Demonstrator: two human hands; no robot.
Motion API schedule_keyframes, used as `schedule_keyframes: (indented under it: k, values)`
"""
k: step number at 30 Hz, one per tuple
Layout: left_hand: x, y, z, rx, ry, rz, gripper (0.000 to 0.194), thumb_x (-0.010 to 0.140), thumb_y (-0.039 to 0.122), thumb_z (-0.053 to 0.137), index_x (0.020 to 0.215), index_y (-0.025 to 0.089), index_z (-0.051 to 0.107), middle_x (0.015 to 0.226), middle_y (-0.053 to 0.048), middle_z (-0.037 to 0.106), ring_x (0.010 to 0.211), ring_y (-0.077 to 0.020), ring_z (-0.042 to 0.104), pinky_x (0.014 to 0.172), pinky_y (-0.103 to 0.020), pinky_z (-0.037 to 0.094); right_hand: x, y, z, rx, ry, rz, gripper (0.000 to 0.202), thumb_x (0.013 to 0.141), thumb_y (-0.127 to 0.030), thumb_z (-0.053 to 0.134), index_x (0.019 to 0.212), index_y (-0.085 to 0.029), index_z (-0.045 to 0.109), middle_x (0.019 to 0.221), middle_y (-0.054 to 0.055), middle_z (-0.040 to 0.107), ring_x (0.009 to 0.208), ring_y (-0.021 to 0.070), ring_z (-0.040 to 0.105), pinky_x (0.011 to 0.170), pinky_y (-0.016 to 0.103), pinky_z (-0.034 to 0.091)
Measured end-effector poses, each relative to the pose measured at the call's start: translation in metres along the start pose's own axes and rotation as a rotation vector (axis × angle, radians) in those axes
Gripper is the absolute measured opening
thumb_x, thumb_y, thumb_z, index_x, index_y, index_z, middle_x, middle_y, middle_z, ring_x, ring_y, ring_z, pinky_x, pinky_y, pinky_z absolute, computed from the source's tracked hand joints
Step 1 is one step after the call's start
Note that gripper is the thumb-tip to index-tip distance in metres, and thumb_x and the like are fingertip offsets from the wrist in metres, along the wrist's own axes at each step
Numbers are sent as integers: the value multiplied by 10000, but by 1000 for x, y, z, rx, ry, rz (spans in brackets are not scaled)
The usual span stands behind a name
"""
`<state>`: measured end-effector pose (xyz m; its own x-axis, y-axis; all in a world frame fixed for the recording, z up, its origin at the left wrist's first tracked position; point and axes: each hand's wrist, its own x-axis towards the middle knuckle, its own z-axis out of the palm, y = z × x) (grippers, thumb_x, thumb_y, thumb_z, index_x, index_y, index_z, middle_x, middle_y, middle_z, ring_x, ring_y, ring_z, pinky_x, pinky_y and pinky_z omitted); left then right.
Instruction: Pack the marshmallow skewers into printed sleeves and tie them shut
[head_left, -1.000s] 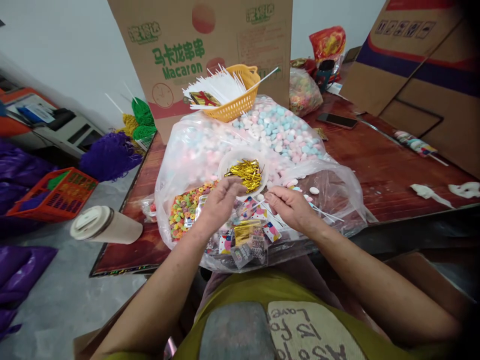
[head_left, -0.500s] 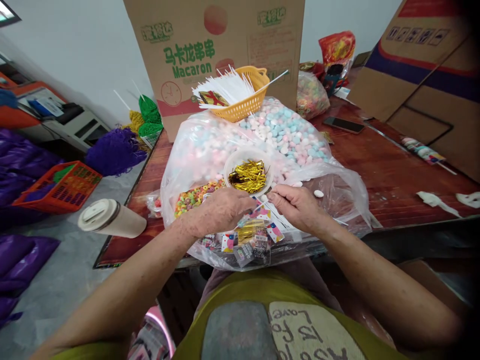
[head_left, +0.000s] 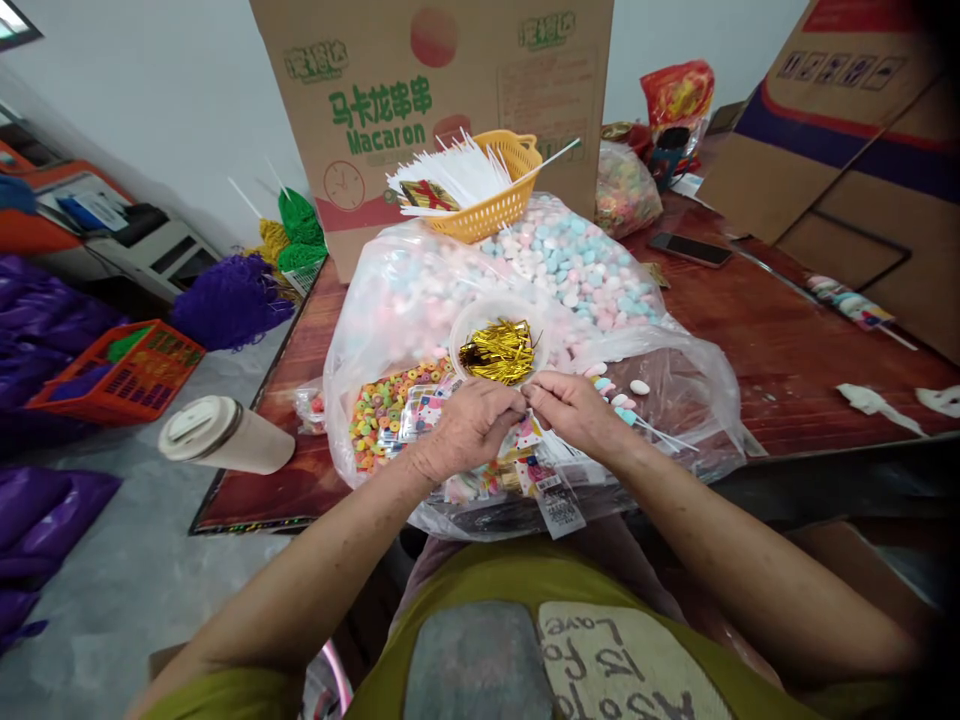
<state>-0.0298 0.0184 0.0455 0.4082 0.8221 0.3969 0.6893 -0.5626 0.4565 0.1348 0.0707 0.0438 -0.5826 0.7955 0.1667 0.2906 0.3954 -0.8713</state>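
My left hand (head_left: 480, 420) and my right hand (head_left: 574, 408) meet in front of the round tub, fingers closed and tips pinched together. Whatever lies between the fingertips is too small and covered to make out. Directly below them is a clear printed packet (head_left: 529, 435) with coloured dots; whether it is held I cannot tell. More printed packets with a barcode label (head_left: 559, 495) lie at the bag's front edge. Gold tinsel strips (head_left: 501, 350) fill the white tub (head_left: 459, 325). Beside my right hand lie pastel candies (head_left: 621, 402) and thin white sticks (head_left: 667, 435).
A clear plastic bag (head_left: 375, 275) bears pastel candies (head_left: 577, 260) and ring-shaped candies (head_left: 375, 410). Behind stands a yellow basket (head_left: 487, 215) of white sticks, before a Macaron carton (head_left: 330, 110). A lidded cup (head_left: 240, 437) is left; a phone (head_left: 690, 249) lies right.
My left hand has moved right and my right hand slightly left, so their fingertips now meet. The packets below have shifted, with a barcode label now at the front. Candies and sticks show beside my right hand.
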Motion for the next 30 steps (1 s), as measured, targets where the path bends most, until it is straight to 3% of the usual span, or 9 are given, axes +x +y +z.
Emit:
schedule_keyframes:
  k: [2,6,10,12,17,19,21,25,30]
  values:
    - [-1,-1,5,-106,-10,-47,188,884,255,397,791,181,543,782,-43,612,780,-157,558,790,-305,414,0,1,-1,23,8,0,318,811,-347,443,538,-188,407,472,-52,397,483,85,348,485,227,264]
    - [-7,-6,-1,-456,5,-360,302,881,391,425,1078,178,508,995,-78,611,886,-167,571,771,-292,460,0,4,-7,209,42,80,379,827,-429,460,542,-182,427,478,-54,403,457,73,338,465,226,261]
    - [-17,-6,-20,-692,-284,-464,358,852,489,462,982,188,607,970,-62,640,965,-191,565,847,-308,456,1,4,-6,337,88,140,409,811,-465,492,525,-178,436,460,-48,416,433,65,326,440,226,246]
    - [-22,-2,-21,-839,-339,-515,355,829,496,500,970,187,602,912,-51,641,867,-175,591,782,-297,479,2,3,-3,393,107,157,415,803,-472,509,519,-178,439,447,-47,418,421,63,325,431,226,248]
    - [-26,14,0,-1058,-181,-782,289,837,461,480,940,195,525,740,-9,592,521,-103,543,447,-205,393,-4,5,3,611,63,187,339,780,-515,551,782,-176,535,615,-31,553,434,60,398,434,217,307]
    - [-26,18,8,-1023,-96,-759,267,852,444,443,887,188,511,688,6,556,491,-99,510,454,-218,393,-10,9,5,654,-47,200,371,750,-511,598,932,-195,529,701,-37,571,428,50,396,418,210,305]
    - [-24,20,14,-826,-47,-686,255,859,421,417,818,185,506,666,8,525,536,-116,504,513,-242,412,-16,12,10,578,-141,201,339,705,-472,658,833,-181,540,621,-61,520,402,38,347,392,200,269]
    - [-25,24,18,-260,11,-589,273,886,381,355,717,203,475,611,9,467,603,-147,476,621,-274,396,-26,11,26,448,-58,244,343,743,-463,595,593,-182,467,420,-79,410,349,58,337,376,210,271]
    - [-30,24,14,-508,-235,-457,349,919,434,285,810,185,503,748,-15,558,697,-139,506,675,-256,425,-34,5,39,465,-14,269,266,811,-438,483,723,-189,519,439,-47,519,390,115,488,431,231,377]
